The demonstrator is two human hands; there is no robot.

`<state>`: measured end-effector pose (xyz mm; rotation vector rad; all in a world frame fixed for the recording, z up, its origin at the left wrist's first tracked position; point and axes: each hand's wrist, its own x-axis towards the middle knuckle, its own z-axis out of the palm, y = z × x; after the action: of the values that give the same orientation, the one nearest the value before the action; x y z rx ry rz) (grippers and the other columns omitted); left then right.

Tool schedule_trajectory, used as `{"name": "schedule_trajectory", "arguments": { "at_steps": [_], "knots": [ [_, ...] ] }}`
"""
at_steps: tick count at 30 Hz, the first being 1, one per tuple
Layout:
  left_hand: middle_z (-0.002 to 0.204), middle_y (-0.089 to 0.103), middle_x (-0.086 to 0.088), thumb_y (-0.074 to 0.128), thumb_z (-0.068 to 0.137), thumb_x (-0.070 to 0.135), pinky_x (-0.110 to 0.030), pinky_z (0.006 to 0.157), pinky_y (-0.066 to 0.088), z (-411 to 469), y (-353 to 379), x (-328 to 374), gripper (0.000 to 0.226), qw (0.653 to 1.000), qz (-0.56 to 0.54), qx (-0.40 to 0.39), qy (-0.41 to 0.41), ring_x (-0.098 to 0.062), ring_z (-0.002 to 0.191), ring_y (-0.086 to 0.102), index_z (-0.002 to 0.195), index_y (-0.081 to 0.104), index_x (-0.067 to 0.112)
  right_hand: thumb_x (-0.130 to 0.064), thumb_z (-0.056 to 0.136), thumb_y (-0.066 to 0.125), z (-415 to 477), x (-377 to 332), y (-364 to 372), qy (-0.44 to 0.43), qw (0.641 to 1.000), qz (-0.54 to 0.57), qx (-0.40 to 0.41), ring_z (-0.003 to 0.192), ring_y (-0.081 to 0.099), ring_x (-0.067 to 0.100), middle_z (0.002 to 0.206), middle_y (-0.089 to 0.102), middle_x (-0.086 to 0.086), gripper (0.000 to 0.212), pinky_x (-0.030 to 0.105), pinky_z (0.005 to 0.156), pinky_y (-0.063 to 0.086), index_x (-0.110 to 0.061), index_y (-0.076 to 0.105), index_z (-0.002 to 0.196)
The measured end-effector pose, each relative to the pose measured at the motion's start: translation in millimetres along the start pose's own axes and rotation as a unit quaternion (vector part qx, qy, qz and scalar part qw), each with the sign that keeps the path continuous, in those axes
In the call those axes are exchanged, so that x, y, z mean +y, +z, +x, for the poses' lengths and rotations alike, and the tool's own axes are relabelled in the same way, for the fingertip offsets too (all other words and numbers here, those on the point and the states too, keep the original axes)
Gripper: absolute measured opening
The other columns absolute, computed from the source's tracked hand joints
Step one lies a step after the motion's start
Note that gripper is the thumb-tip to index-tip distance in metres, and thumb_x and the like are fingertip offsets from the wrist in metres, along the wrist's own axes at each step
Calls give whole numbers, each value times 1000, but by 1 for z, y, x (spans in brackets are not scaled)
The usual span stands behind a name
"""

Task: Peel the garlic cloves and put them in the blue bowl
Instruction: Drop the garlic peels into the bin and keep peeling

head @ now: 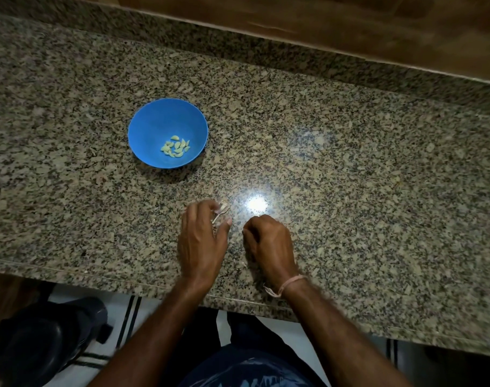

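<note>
Garlic is sitting in two places: peeled cloves point(175, 148) are lying in a small heap at the bottom of the bowl point(143, 127), and a papery scrap of skin point(221, 211) is showing at the left fingertips; whether a clove is inside it, I cannot tell.

Going from big to small, the counter point(350, 169) is taking up most of the view, its polished granite throwing back a bright glare just ahead of the hands. The bowl is standing well to the left and farther back, probably kept clear of the peeling spot so loose skins are not falling in with the cloves.

Both hands are working low near the front edge. The left hand point(202, 241) is reaching forward, its thumb and fingers pinching the skin, likely to pull it away or gather it. The right hand point(269, 241) is curling into a loose fist, knuckles up; whether it is holding anything I cannot tell, since its fingers are tucked under. A thread band point(290, 284) is circling the right wrist.
</note>
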<state>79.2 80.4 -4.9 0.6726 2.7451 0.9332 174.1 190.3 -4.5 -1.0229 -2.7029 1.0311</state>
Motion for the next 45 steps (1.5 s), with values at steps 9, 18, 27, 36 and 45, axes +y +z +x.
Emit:
{"name": "schedule_trajectory", "arguments": {
  "at_steps": [9, 18, 27, 36, 45],
  "knots": [
    [97, 71, 15, 72, 97, 28, -27, 70, 57, -22, 12, -6, 9, 982, -131, -96, -98, -2, 86, 66, 106, 74, 27, -10, 94, 71, 4, 1, 5, 25, 999, 45, -3, 67, 64, 11, 77, 69, -4, 11, 24, 60, 52, -13, 73, 84],
    [84, 76, 6, 75, 94, 25, -41, 74, 63, -23, 4, -10, 2, 946, -247, -128, -164, -10, 80, 72, 92, 76, 24, -4, 92, 75, -16, 1, -6, 229, 853, 459, -94, 75, 72, 24, 88, 77, 20, 9, 37, 76, 64, 2, 76, 99],
    [61, 65, 4, 70, 98, 13, -17, 41, 36, -16, -15, -4, 13, 840, -371, -235, -320, -4, 47, 50, 88, 76, 9, -16, 92, 78, -19, 2, -5, 29, 977, 207, -33, 70, 73, 11, 76, 76, -4, 5, 30, 66, 62, -15, 78, 87],
    [80, 74, -1, 74, 94, 17, -30, 72, 56, -16, -13, -3, 7, 954, -189, -167, -162, -14, 78, 70, 87, 75, 15, -11, 94, 73, -12, 2, -10, 181, 915, 345, -107, 67, 71, 22, 79, 75, 10, 8, 37, 64, 61, -2, 74, 93],
    [83, 71, 3, 70, 97, 18, -23, 64, 48, -18, -13, 0, 7, 972, -146, -143, -114, -13, 79, 68, 90, 71, 18, -8, 95, 72, -10, 0, -9, 214, 871, 420, -137, 64, 67, 20, 78, 72, 16, 20, 28, 58, 57, 11, 69, 100]
  ]
}}
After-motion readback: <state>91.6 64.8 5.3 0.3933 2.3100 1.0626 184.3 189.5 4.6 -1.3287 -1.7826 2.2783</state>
